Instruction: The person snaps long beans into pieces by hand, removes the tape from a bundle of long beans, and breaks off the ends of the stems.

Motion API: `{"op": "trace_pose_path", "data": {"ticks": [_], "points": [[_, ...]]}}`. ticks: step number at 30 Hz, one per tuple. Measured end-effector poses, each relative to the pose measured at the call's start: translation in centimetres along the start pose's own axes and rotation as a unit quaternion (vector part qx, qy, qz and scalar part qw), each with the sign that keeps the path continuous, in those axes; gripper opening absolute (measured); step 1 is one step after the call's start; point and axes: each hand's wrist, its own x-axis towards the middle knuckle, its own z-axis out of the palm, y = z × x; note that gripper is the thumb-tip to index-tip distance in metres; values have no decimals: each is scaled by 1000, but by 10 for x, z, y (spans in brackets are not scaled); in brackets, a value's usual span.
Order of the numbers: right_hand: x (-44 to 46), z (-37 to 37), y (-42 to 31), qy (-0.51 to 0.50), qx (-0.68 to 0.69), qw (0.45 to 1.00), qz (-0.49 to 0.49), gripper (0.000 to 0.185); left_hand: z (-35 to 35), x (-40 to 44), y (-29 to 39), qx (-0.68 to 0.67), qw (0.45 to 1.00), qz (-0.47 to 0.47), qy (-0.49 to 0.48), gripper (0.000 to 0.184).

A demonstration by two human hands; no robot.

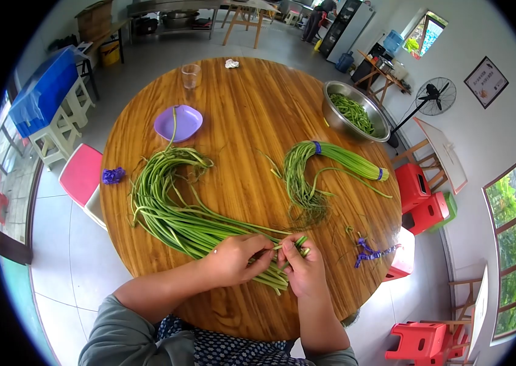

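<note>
A loose heap of long green garlic scapes (172, 222) curves across the near left of the round table, its cut ends by my hands. My left hand (239, 259) is closed, thumb and fingers pinching a scape at the heap's right end. Close beside it, my right hand (304, 265) is closed around a few short scape ends that stick out above the thumb. The fingertips of both hands nearly meet. Farther right lies a bundle of scapes (349, 160), tied with purple tape, its thin tips curling toward me.
A steel bowl (355, 110) of cut green pieces stands at the far right of the wooden table (239, 122). A purple dish (178, 124), a clear cup (191, 76) and crumpled white tissue (231, 63) are farther back. Purple tape scraps (367, 253) lie right; a purple bunch (113, 176) left.
</note>
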Motion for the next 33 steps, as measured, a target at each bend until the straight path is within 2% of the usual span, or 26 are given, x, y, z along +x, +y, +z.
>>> {"op": "trace_pose_path", "data": {"ticks": [2,4,5,6,7,8,10,11,12,14,15,16,18,19,21,22,24,25,28,29,30,31,33], "points": [[-1,2,-3,-7,-8,1000,4,11,4,-1,-3,6,1000,23,17,13],[-4,10,-7,73,-214,974,-21,8,6,-2,-5,36,998,27,42,11],[-2,11,0,50,-342,916,-205,9,6,-3,-3,36,998,29,42,11],[0,11,8,25,-454,807,-378,11,5,-4,2,-18,998,-60,29,11],[0,12,10,5,-437,822,-364,12,5,-4,4,-72,987,-146,13,12],[1,11,11,14,-440,819,-367,12,7,-4,3,-74,987,-139,6,12],[2,7,10,-2,-445,812,-379,11,12,-4,2,-118,972,-201,19,13],[3,5,10,-9,-448,804,-391,9,10,-4,3,-125,971,-202,4,12],[0,5,9,-7,-452,801,-394,9,7,-3,4,-127,972,-197,4,12],[-5,7,8,50,-312,907,-279,9,-4,2,8,-118,985,-117,-44,10],[-5,6,12,39,-235,937,-258,13,-10,5,10,-90,993,-55,-54,9],[-6,6,10,40,-234,936,-260,13,-10,5,7,-89,993,-53,-55,9],[-9,4,2,8,-203,965,-164,13,-9,3,0,-90,994,33,-43,10],[-9,2,1,8,-202,965,-166,13,-9,1,2,-90,994,34,-44,10],[-7,-3,-1,-27,-235,959,-158,16,-10,-1,7,-130,988,-38,-75,9],[-7,-3,-5,-27,-235,959,-158,16,-9,-1,6,-130,988,-39,-75,9],[-8,-2,-10,-19,-219,975,-44,17,-7,-1,3,-112,992,-23,-57,8],[-7,-3,-8,-19,-217,975,-42,17,-6,-1,2,-111,992,-26,-57,8],[-5,-2,2,-8,-184,981,-57,11,-3,-1,2,-48,998,-16,-24,7],[-6,2,2,-12,-335,916,-220,12,-2,-2,4,-87,993,-81,-20,7],[-6,8,2,-14,-464,802,-376,16,-1,-3,5,-124,981,-146,-17,8],[-5,11,0,-14,-460,797,-390,24,4,-4,1,-145,979,-140,-2,9],[-6,8,0,-32,-450,801,-395,22,10,-7,-11,-162,976,-146,-5,6]]}}
